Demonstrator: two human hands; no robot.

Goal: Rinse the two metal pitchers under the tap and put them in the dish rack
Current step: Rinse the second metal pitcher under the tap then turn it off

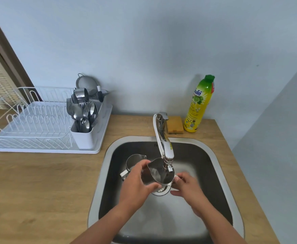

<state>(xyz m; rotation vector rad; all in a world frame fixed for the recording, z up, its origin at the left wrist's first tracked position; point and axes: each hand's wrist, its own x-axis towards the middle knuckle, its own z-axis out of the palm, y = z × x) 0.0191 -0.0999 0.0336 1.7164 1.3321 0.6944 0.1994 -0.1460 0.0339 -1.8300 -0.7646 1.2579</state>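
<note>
Currently the held pitcher [159, 173] is over the sink [220, 173], above the drain [161, 191], with the nozzle of the tap [163, 143] right at its mouth.

Left hand [137, 184]: grip wrapped round the body. Right hand [186, 187]: grip pinching the handle, though it's blurred. Can't tell if water is running.

Risks:
- wet steel plus a one-sided hold means it can slip and drop into the sink
- the rim is tight against the nozzle, so a careless lift would knock it
- a steep tilt under flow could splash onto the counter [38, 191]
- the left hand sits just beside the second pitcher [134, 161] and could tip it

Orientation: long axis near upright, leaning slightly, mouth up. Handle points right, lip likely left. The second pitcher stands upright on the left of the sink, lip far-right. The dish rack [38, 120] is well apart, far left.
</note>
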